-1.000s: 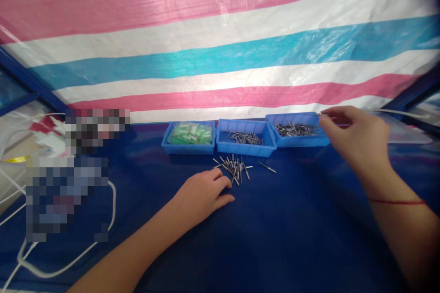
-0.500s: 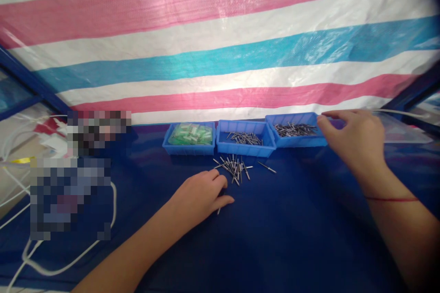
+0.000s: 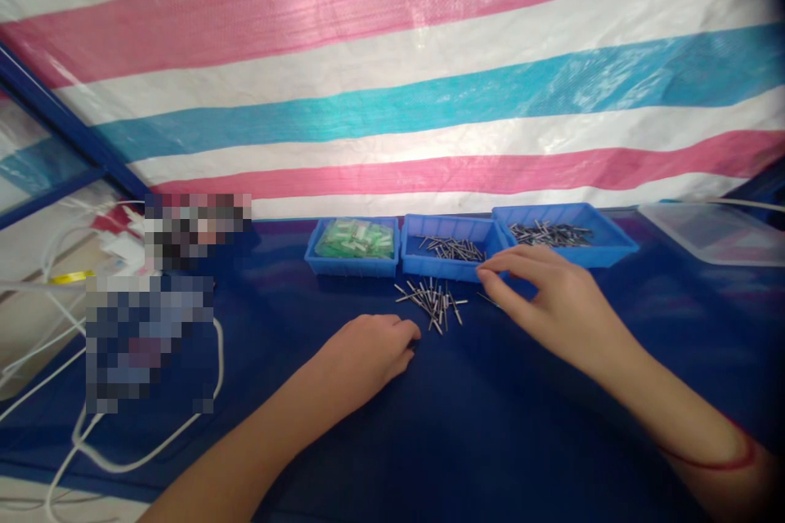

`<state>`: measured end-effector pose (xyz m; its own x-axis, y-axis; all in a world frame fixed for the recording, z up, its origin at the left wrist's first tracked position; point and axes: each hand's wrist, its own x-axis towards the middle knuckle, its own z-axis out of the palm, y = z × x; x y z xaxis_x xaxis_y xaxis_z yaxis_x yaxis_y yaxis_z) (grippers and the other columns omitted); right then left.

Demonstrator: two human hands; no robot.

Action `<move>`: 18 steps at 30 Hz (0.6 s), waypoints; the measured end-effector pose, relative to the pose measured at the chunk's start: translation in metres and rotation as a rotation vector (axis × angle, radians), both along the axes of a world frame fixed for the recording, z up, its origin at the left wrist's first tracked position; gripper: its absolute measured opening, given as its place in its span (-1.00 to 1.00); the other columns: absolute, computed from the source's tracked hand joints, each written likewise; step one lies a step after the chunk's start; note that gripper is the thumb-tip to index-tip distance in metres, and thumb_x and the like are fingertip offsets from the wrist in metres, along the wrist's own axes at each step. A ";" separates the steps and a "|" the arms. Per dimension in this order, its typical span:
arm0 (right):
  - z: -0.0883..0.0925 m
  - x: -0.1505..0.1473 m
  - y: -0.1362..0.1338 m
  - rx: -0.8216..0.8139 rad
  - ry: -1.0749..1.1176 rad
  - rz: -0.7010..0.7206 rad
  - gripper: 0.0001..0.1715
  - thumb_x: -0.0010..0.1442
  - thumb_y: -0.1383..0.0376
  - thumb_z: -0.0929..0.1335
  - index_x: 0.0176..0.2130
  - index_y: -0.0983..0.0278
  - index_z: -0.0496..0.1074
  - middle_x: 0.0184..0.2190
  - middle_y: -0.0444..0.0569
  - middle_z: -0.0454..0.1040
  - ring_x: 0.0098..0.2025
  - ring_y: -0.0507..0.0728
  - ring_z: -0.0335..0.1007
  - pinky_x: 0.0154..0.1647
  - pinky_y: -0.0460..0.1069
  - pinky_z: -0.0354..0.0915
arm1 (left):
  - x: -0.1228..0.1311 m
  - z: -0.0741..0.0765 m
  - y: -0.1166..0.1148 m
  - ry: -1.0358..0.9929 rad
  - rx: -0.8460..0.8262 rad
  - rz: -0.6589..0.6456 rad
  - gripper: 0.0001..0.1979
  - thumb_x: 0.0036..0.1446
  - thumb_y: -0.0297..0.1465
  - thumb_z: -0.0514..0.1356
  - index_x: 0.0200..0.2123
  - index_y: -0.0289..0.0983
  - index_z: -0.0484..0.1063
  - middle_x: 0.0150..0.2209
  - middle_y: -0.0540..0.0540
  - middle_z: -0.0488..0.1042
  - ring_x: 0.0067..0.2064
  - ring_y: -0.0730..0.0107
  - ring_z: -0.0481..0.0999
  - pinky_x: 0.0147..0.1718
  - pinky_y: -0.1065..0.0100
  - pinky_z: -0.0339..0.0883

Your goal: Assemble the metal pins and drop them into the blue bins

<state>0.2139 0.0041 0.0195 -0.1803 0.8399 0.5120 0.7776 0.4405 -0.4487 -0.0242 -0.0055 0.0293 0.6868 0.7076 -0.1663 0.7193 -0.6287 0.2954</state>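
Observation:
My left hand rests low over the blue table, fingers curled together beside a small pile of metal blind rivets. Whatever lies under its fingertips is hidden. My right hand hovers in front of the bins, fingers stretched out, thumb and index tips close, with nothing seen between them. Just below its thumb lies a single rivet, partly covered. Behind the pile stands the middle blue bin with rivets inside. The right blue bin, partly behind my right hand, also holds rivets.
The left blue bin contains a bag of green and white pieces. A clear plastic lid or tray lies at the far right. White cables loop at the left, near blurred items. A striped sheet hangs behind.
My right hand has moved left from the right bin's far end to near the single rivet. My left hand's fingers have drawn closer together; the metal tip beneath them no longer shows. The view shifted slightly.

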 end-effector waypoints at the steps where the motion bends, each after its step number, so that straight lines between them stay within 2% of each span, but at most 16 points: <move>1: -0.001 -0.007 -0.004 -0.052 0.009 0.060 -0.82 0.19 0.25 0.30 -0.36 0.20 0.50 -0.31 -0.02 0.54 -0.22 0.19 0.42 -0.14 0.10 0.28 | -0.001 -0.001 0.002 -0.050 0.001 0.010 -0.77 0.18 -0.47 0.12 -0.08 -0.27 0.42 -0.28 -0.11 0.52 -0.27 0.27 0.53 -0.28 0.36 0.34; 4: -0.005 -0.024 -0.012 -0.172 0.041 0.204 -0.82 0.19 0.28 0.30 -0.35 0.19 0.51 -0.31 -0.03 0.54 -0.23 0.17 0.42 -0.15 0.10 0.29 | -0.002 -0.006 0.008 -0.257 -0.035 0.066 -0.59 0.17 -0.47 0.12 0.11 -0.23 0.29 -0.31 -0.05 0.51 -0.30 0.35 0.51 -0.28 0.40 0.33; 8: -0.007 -0.035 -0.018 -0.337 0.208 0.276 -0.80 0.20 0.23 0.31 -0.28 0.21 0.52 -0.30 -0.02 0.55 -0.27 0.15 0.43 -0.26 0.03 0.32 | 0.003 -0.011 0.008 -0.631 -0.280 0.185 -0.47 0.20 -0.36 0.13 0.23 -0.18 0.12 -0.30 -0.02 0.50 -0.34 0.43 0.52 -0.30 0.41 0.36; 10: -0.004 -0.037 -0.018 -0.470 0.357 0.337 -0.75 0.23 0.18 0.29 -0.29 0.22 0.52 -0.32 -0.03 0.56 -0.30 0.13 0.45 -0.30 0.00 0.33 | 0.007 -0.012 0.005 -0.829 -0.417 0.248 -0.45 0.19 -0.33 0.15 0.23 -0.16 0.09 -0.29 -0.02 0.48 -0.34 0.43 0.54 -0.32 0.41 0.37; 13: 0.003 -0.038 -0.020 -0.632 0.590 0.438 -0.74 0.22 0.14 0.31 -0.29 0.24 0.51 -0.32 -0.04 0.57 -0.27 0.12 0.48 -0.22 0.00 0.35 | 0.013 -0.012 0.000 -1.077 -0.554 0.313 -0.44 0.15 -0.35 0.21 0.19 -0.17 0.12 -0.31 -0.01 0.44 -0.34 0.42 0.55 -0.34 0.39 0.38; 18: 0.003 -0.040 -0.022 -0.717 0.788 0.462 -0.73 0.17 0.10 0.35 -0.28 0.25 0.48 -0.34 -0.02 0.57 -0.27 0.12 0.49 -0.14 0.04 0.38 | 0.018 -0.012 -0.002 -1.268 -0.702 0.351 -0.46 0.09 -0.37 0.28 0.12 -0.22 0.19 -0.35 0.01 0.43 -0.39 0.45 0.53 -0.36 0.40 0.38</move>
<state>0.1734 -0.0181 0.0229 -0.3885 0.9200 0.0520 0.0037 0.0579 -0.9983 -0.0060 -0.0070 0.0178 0.4469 0.8942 0.0278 -0.1610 0.0498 0.9857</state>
